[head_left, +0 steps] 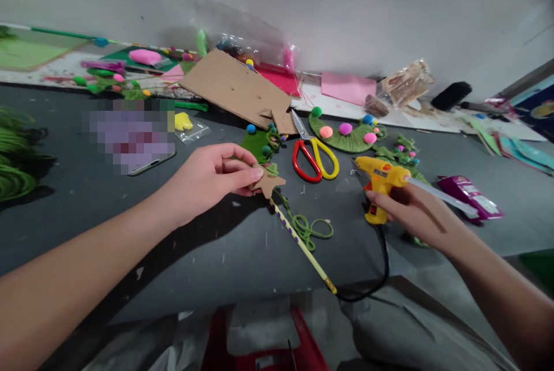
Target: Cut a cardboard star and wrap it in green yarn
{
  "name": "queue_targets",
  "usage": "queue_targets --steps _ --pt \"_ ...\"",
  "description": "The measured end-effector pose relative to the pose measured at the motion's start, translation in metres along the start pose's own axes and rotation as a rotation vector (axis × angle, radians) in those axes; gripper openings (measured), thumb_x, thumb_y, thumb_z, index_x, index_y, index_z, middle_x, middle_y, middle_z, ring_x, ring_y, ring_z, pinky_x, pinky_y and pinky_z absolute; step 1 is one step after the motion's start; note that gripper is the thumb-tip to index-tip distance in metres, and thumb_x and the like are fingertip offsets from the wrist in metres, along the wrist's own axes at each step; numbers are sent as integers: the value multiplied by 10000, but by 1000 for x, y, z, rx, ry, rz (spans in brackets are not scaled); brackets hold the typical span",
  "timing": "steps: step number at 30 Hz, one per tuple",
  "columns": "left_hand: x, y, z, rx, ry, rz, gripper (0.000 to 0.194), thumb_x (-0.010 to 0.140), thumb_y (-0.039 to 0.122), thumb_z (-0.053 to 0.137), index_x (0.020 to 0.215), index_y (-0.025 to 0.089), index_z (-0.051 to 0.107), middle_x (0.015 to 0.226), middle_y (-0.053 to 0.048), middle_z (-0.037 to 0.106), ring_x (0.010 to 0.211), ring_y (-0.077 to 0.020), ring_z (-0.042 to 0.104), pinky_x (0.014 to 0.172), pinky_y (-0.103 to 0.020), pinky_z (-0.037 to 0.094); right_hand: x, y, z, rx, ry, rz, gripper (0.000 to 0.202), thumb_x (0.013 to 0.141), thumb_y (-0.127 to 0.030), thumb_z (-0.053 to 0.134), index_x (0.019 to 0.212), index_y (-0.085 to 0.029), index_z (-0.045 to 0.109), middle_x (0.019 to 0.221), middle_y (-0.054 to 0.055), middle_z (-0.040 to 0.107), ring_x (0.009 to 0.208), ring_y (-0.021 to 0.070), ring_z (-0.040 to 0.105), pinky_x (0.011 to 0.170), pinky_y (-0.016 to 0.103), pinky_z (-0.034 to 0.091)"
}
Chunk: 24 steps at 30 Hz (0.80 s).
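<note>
Between thumb and fingers, my left hand (216,177) pinches a small cardboard star (270,184) with a bit of green yarn on it. My right hand (415,209) is wrapped round the handle of a yellow glue gun (381,180), whose nozzle points left. A clear glue stick (445,195) sticks out of its back. Below the star lies a pale yellow pencil with dark spots (303,247), beside a loose loop of green yarn (309,229). Scissors with one red and one yellow handle (309,154) lie between my hands, their blades pointing away.
Behind the scissors are cardboard sheets (238,88) and a green yarn-wrapped crescent with pompoms (346,137). A phone (134,140), partly blurred, and a green yarn bundle (17,157) lie left. At right is a purple packet (470,197). A black cord (385,261) hangs by the table's front edge.
</note>
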<state>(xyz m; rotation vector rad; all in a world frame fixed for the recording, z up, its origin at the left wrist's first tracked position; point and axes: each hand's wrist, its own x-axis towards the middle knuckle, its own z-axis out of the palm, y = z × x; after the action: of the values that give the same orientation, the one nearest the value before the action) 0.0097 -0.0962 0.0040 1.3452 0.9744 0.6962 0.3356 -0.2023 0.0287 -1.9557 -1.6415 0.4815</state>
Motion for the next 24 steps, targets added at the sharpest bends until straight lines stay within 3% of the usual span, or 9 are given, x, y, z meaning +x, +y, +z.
queue_targets --steps 3,5,9,12,15,20,24 --pt "0 2 -1 1 14 10 245 814 351 822 922 183 681 815 -45 781 759 -170 748 736 -279 624 0 3 -3 -104 36 214 280 893 -361 646 686 -174 656 678 100 656 619 199 588 563 339 436" --pt "0 3 -3 5 31 21 250 803 352 830 908 182 680 809 -46 778 744 -172 747 734 -286 627 1 0 -3 34 99 249 262 890 -370 668 704 -185 664 688 85 636 611 174 555 555 331 416" --pt "4 1 -7 21 47 21 254 809 362 825 917 190 674 812 -42 779 741 -170 751 733 -279 629 9 -12 14 329 35 144 201 874 -423 747 884 -222 756 803 73 670 714 171 586 625 300 454" --pt "8 -2 -10 45 72 22 278 809 389 825 938 195 673 799 -36 775 729 -170 749 717 -274 625 18 -25 38 540 -94 51 212 881 -410 752 818 -208 735 727 55 636 670 160 570 601 286 464" --pt "9 -3 -11 80 94 21 300 799 407 829 934 191 671 763 -36 769 702 -175 742 696 -277 621 23 -31 61 680 -230 28 153 888 -368 746 863 -218 766 805 47 712 767 168 653 723 266 548" --pt "9 -1 -9 144 114 7 290 784 389 834 919 193 668 754 -40 775 681 -187 739 670 -284 617 22 -22 72 627 -324 -76 207 883 -450 741 909 -249 782 922 36 779 834 201 725 766 301 608" --pt "9 0 -7 171 116 4 242 804 362 820 907 200 674 757 -36 781 666 -180 743 654 -265 613 20 -19 70 551 -384 -146 194 924 -442 695 919 -263 771 882 31 771 783 199 725 705 287 619"
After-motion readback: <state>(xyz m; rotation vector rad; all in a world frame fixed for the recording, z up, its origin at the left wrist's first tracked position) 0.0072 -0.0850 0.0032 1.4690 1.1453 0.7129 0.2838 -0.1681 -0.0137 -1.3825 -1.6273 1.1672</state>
